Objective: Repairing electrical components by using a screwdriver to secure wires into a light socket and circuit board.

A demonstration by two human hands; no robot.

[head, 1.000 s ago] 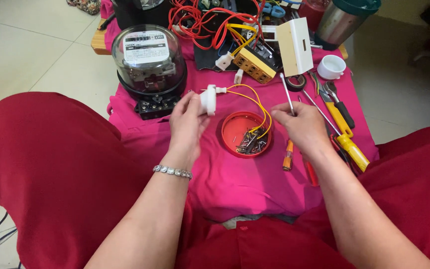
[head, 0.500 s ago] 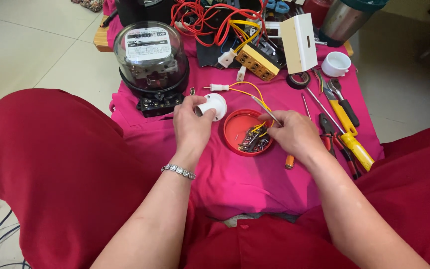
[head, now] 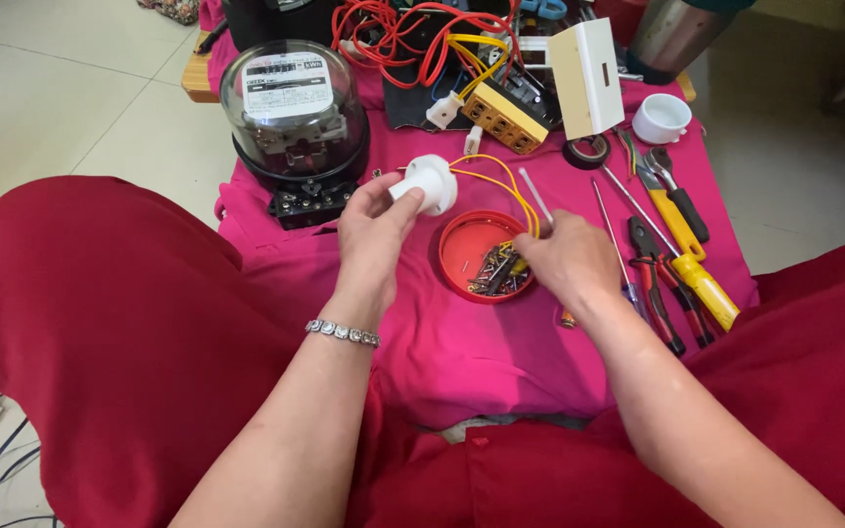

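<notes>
Left hand (head: 372, 230) pinches a white lamp holder (head: 427, 184) between thumb and fingers, lifted just above the pink cloth (head: 442, 342) on the surface. Yellow wires (head: 501, 181) run from the holder toward the right hand. Right hand (head: 564, 259) is curled, fingertips down at the far rim of the red lid (head: 466, 256), which holds a heap of small screws (head: 499, 272). A thin screwdriver (head: 537, 198) sticks up out of that hand, tucked in the grip. Whether a screw is already pinched, cannot tell; the fingers hide it.

Left of and beyond the left hand: a glass-domed electric meter (head: 293, 108). Beyond both hands: a yellow terminal block (head: 506, 115), tangled red wires (head: 393, 39), a white box (head: 587, 78) and a roll of black tape (head: 587, 151). Right of the right hand: pliers (head: 657, 284), a yellow-handled tool (head: 701, 284) and a white cup (head: 662, 117).

Risks, judged: the screws are tiny and piled, so fingertips could drop one onto the cloth or into the lap. The red lid is light and could tip or slide if the hand presses its rim, spilling screws. The wires sit taut-ish between the hands, so a tug could jerk the holder from a light pinch. The screwdriver is held loosely alongside the picking fingers and could slip out.
</notes>
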